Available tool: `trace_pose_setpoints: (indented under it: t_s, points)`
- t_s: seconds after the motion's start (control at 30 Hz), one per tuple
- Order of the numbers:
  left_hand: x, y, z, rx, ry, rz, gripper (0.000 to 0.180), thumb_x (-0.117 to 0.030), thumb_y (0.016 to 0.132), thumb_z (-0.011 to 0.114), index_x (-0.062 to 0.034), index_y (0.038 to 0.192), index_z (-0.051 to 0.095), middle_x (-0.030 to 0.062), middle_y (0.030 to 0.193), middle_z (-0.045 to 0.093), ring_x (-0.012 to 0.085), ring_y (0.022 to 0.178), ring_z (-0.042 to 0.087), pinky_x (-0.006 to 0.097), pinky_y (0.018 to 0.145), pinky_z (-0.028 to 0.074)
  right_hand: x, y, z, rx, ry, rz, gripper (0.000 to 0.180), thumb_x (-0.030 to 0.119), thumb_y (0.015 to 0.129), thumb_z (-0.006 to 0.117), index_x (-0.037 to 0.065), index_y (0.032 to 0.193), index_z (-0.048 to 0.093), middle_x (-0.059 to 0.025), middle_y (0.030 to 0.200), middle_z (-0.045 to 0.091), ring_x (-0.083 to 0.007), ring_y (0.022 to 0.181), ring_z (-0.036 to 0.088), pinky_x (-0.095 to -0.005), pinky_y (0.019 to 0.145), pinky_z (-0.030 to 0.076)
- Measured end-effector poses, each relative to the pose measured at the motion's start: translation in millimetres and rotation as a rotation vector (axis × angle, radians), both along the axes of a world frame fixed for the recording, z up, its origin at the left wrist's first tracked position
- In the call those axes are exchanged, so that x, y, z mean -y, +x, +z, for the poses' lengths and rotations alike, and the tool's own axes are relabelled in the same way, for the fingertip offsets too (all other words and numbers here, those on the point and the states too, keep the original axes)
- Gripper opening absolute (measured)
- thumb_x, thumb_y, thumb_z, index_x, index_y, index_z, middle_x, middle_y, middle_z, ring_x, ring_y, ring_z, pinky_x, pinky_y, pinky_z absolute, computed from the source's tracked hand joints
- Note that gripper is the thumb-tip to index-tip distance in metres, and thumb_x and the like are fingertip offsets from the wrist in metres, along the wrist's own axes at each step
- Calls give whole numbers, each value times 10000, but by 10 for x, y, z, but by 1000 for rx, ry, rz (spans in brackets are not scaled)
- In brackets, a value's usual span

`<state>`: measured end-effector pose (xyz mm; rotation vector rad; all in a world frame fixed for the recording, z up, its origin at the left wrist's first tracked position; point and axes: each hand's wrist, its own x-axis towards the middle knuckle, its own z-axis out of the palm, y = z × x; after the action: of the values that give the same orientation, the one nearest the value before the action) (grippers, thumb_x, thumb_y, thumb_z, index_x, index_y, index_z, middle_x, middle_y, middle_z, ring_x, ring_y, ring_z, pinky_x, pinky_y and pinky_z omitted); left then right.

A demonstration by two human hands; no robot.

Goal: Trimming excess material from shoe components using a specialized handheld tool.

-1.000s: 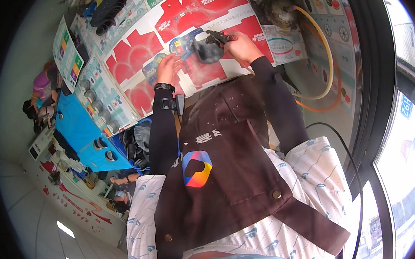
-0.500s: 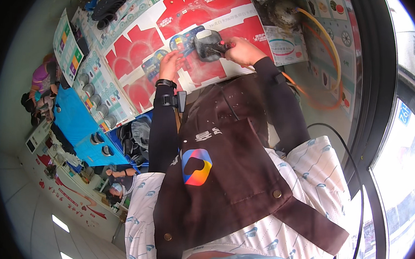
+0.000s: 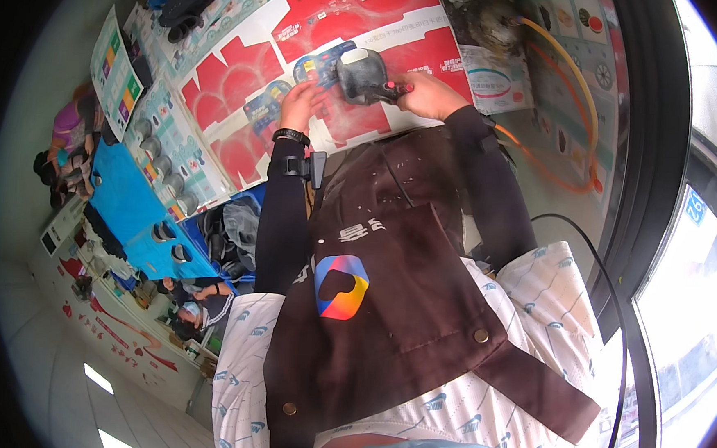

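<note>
My right hand (image 3: pixel 429 94) is closed on a dark, bulbous hand tool (image 3: pixel 359 78) with a pale oval patch and red parts by my fingers. I cannot make out its exact kind. It is over a blue printed piece (image 3: pixel 315 67), partly covering it. To its left, my left hand (image 3: pixel 300 105) has its fingers apart and appears to hold nothing. Another blue printed piece (image 3: pixel 262 108) lies beside that hand. Beneath both hands is red-and-white printed cardboard (image 3: pixel 245 57) with powdery grey marks.
Yellow and orange hoses (image 3: pixel 584 98) curve along the right side. Dark curved pieces (image 3: pixel 195 5) are piled at the far left, and grey cup-shaped pieces (image 3: pixel 162 165) line the table edge. A blue bin (image 3: pixel 239 233) stands below it. Other people sit at left.
The tool and my right hand have shifted slightly to the right. My left hand's fingers have spread a little, and the hand sits slightly farther right.
</note>
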<state>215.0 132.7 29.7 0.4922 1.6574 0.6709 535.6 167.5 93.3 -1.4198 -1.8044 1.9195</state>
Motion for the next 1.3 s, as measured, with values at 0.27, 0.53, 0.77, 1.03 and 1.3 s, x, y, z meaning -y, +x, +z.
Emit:
trace_pose_setpoints:
  t_s: [0.27,0.53,0.77,1.03,1.3]
  points:
    - [-59,123,-73,-6,-19,-23,316,-152,993,585,6,1267,567,161,1151,677,248,1018,687,343,869,550,36,-48,-65,-18,95,-33,284,252,886,626,73,1090,709,-250,959,679,-444,927,631,-475,796,504]
    - [-57,125,-128,-22,-19,-52,282,-180,992,609,-25,1227,612,129,1145,690,208,1004,690,319,852,543,33,-8,-15,-5,82,-66,315,319,926,602,71,1095,700,-257,935,672,-456,930,625,-496,785,500]
    - [-114,272,-167,-68,-29,-151,306,-239,977,657,-22,1191,629,95,1088,710,180,980,691,295,852,529,51,41,-148,50,138,28,279,268,889,623,86,1087,696,-255,946,672,-461,950,619,-514,795,501]
    - [-156,152,-163,-214,67,-292,219,-214,936,691,-5,1002,693,85,907,717,148,802,677,272,707,527,-80,-137,141,19,187,-148,370,230,875,636,54,1199,663,-233,869,692,-370,776,685,-463,686,521]
    - [-261,529,45,-244,268,-532,234,-255,757,731,-25,714,718,123,687,704,214,659,678,378,644,518,97,277,111,-167,-97,-511,349,13,866,613,6,1214,636,-66,946,725,-63,528,515,-221,463,403]
